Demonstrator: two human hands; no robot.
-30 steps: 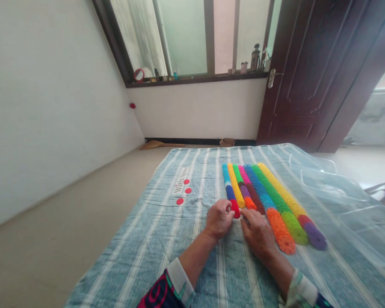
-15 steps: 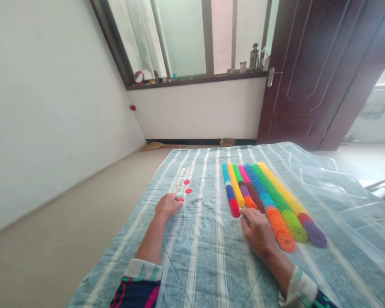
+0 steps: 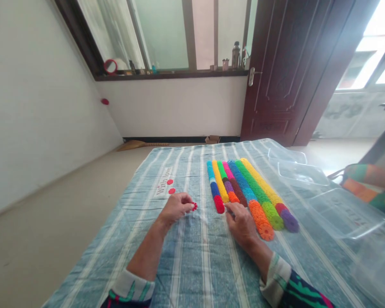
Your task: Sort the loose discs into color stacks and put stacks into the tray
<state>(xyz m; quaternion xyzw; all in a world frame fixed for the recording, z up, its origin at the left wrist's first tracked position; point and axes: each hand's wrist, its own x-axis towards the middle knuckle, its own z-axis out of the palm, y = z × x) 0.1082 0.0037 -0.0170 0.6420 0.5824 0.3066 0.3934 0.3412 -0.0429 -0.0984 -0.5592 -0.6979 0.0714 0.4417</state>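
Between the thumb and fingers of my left hand (image 3: 176, 208) is a red notched plastic disc (image 3: 195, 206), held just above the cloth. My right hand (image 3: 243, 223) rests at the near end of the leftmost row of discs (image 3: 214, 189), fingers bent and slightly apart beside its red end. I see nothing held in it. Several rows of such discs stand on edge side by side, in blue, yellow, green, pink, brown, orange and purple. Two loose red discs, a farther one (image 3: 170, 182) and a nearer one (image 3: 172, 191), lie flat by the "With love" print (image 3: 163, 182).
A blue-and-white striped cloth (image 3: 192, 256) covers the surface. Clear plastic boxes (image 3: 346, 214) stand along the right side. Beyond the far edge are a broom (image 3: 131, 145) on the floor, a windowsill with small items, and a dark red door (image 3: 276, 77).
My left hand has lifted a red disc from beside the print and carried it right, towards the rows. My right hand stays by the red row end. The camera view has turned right.
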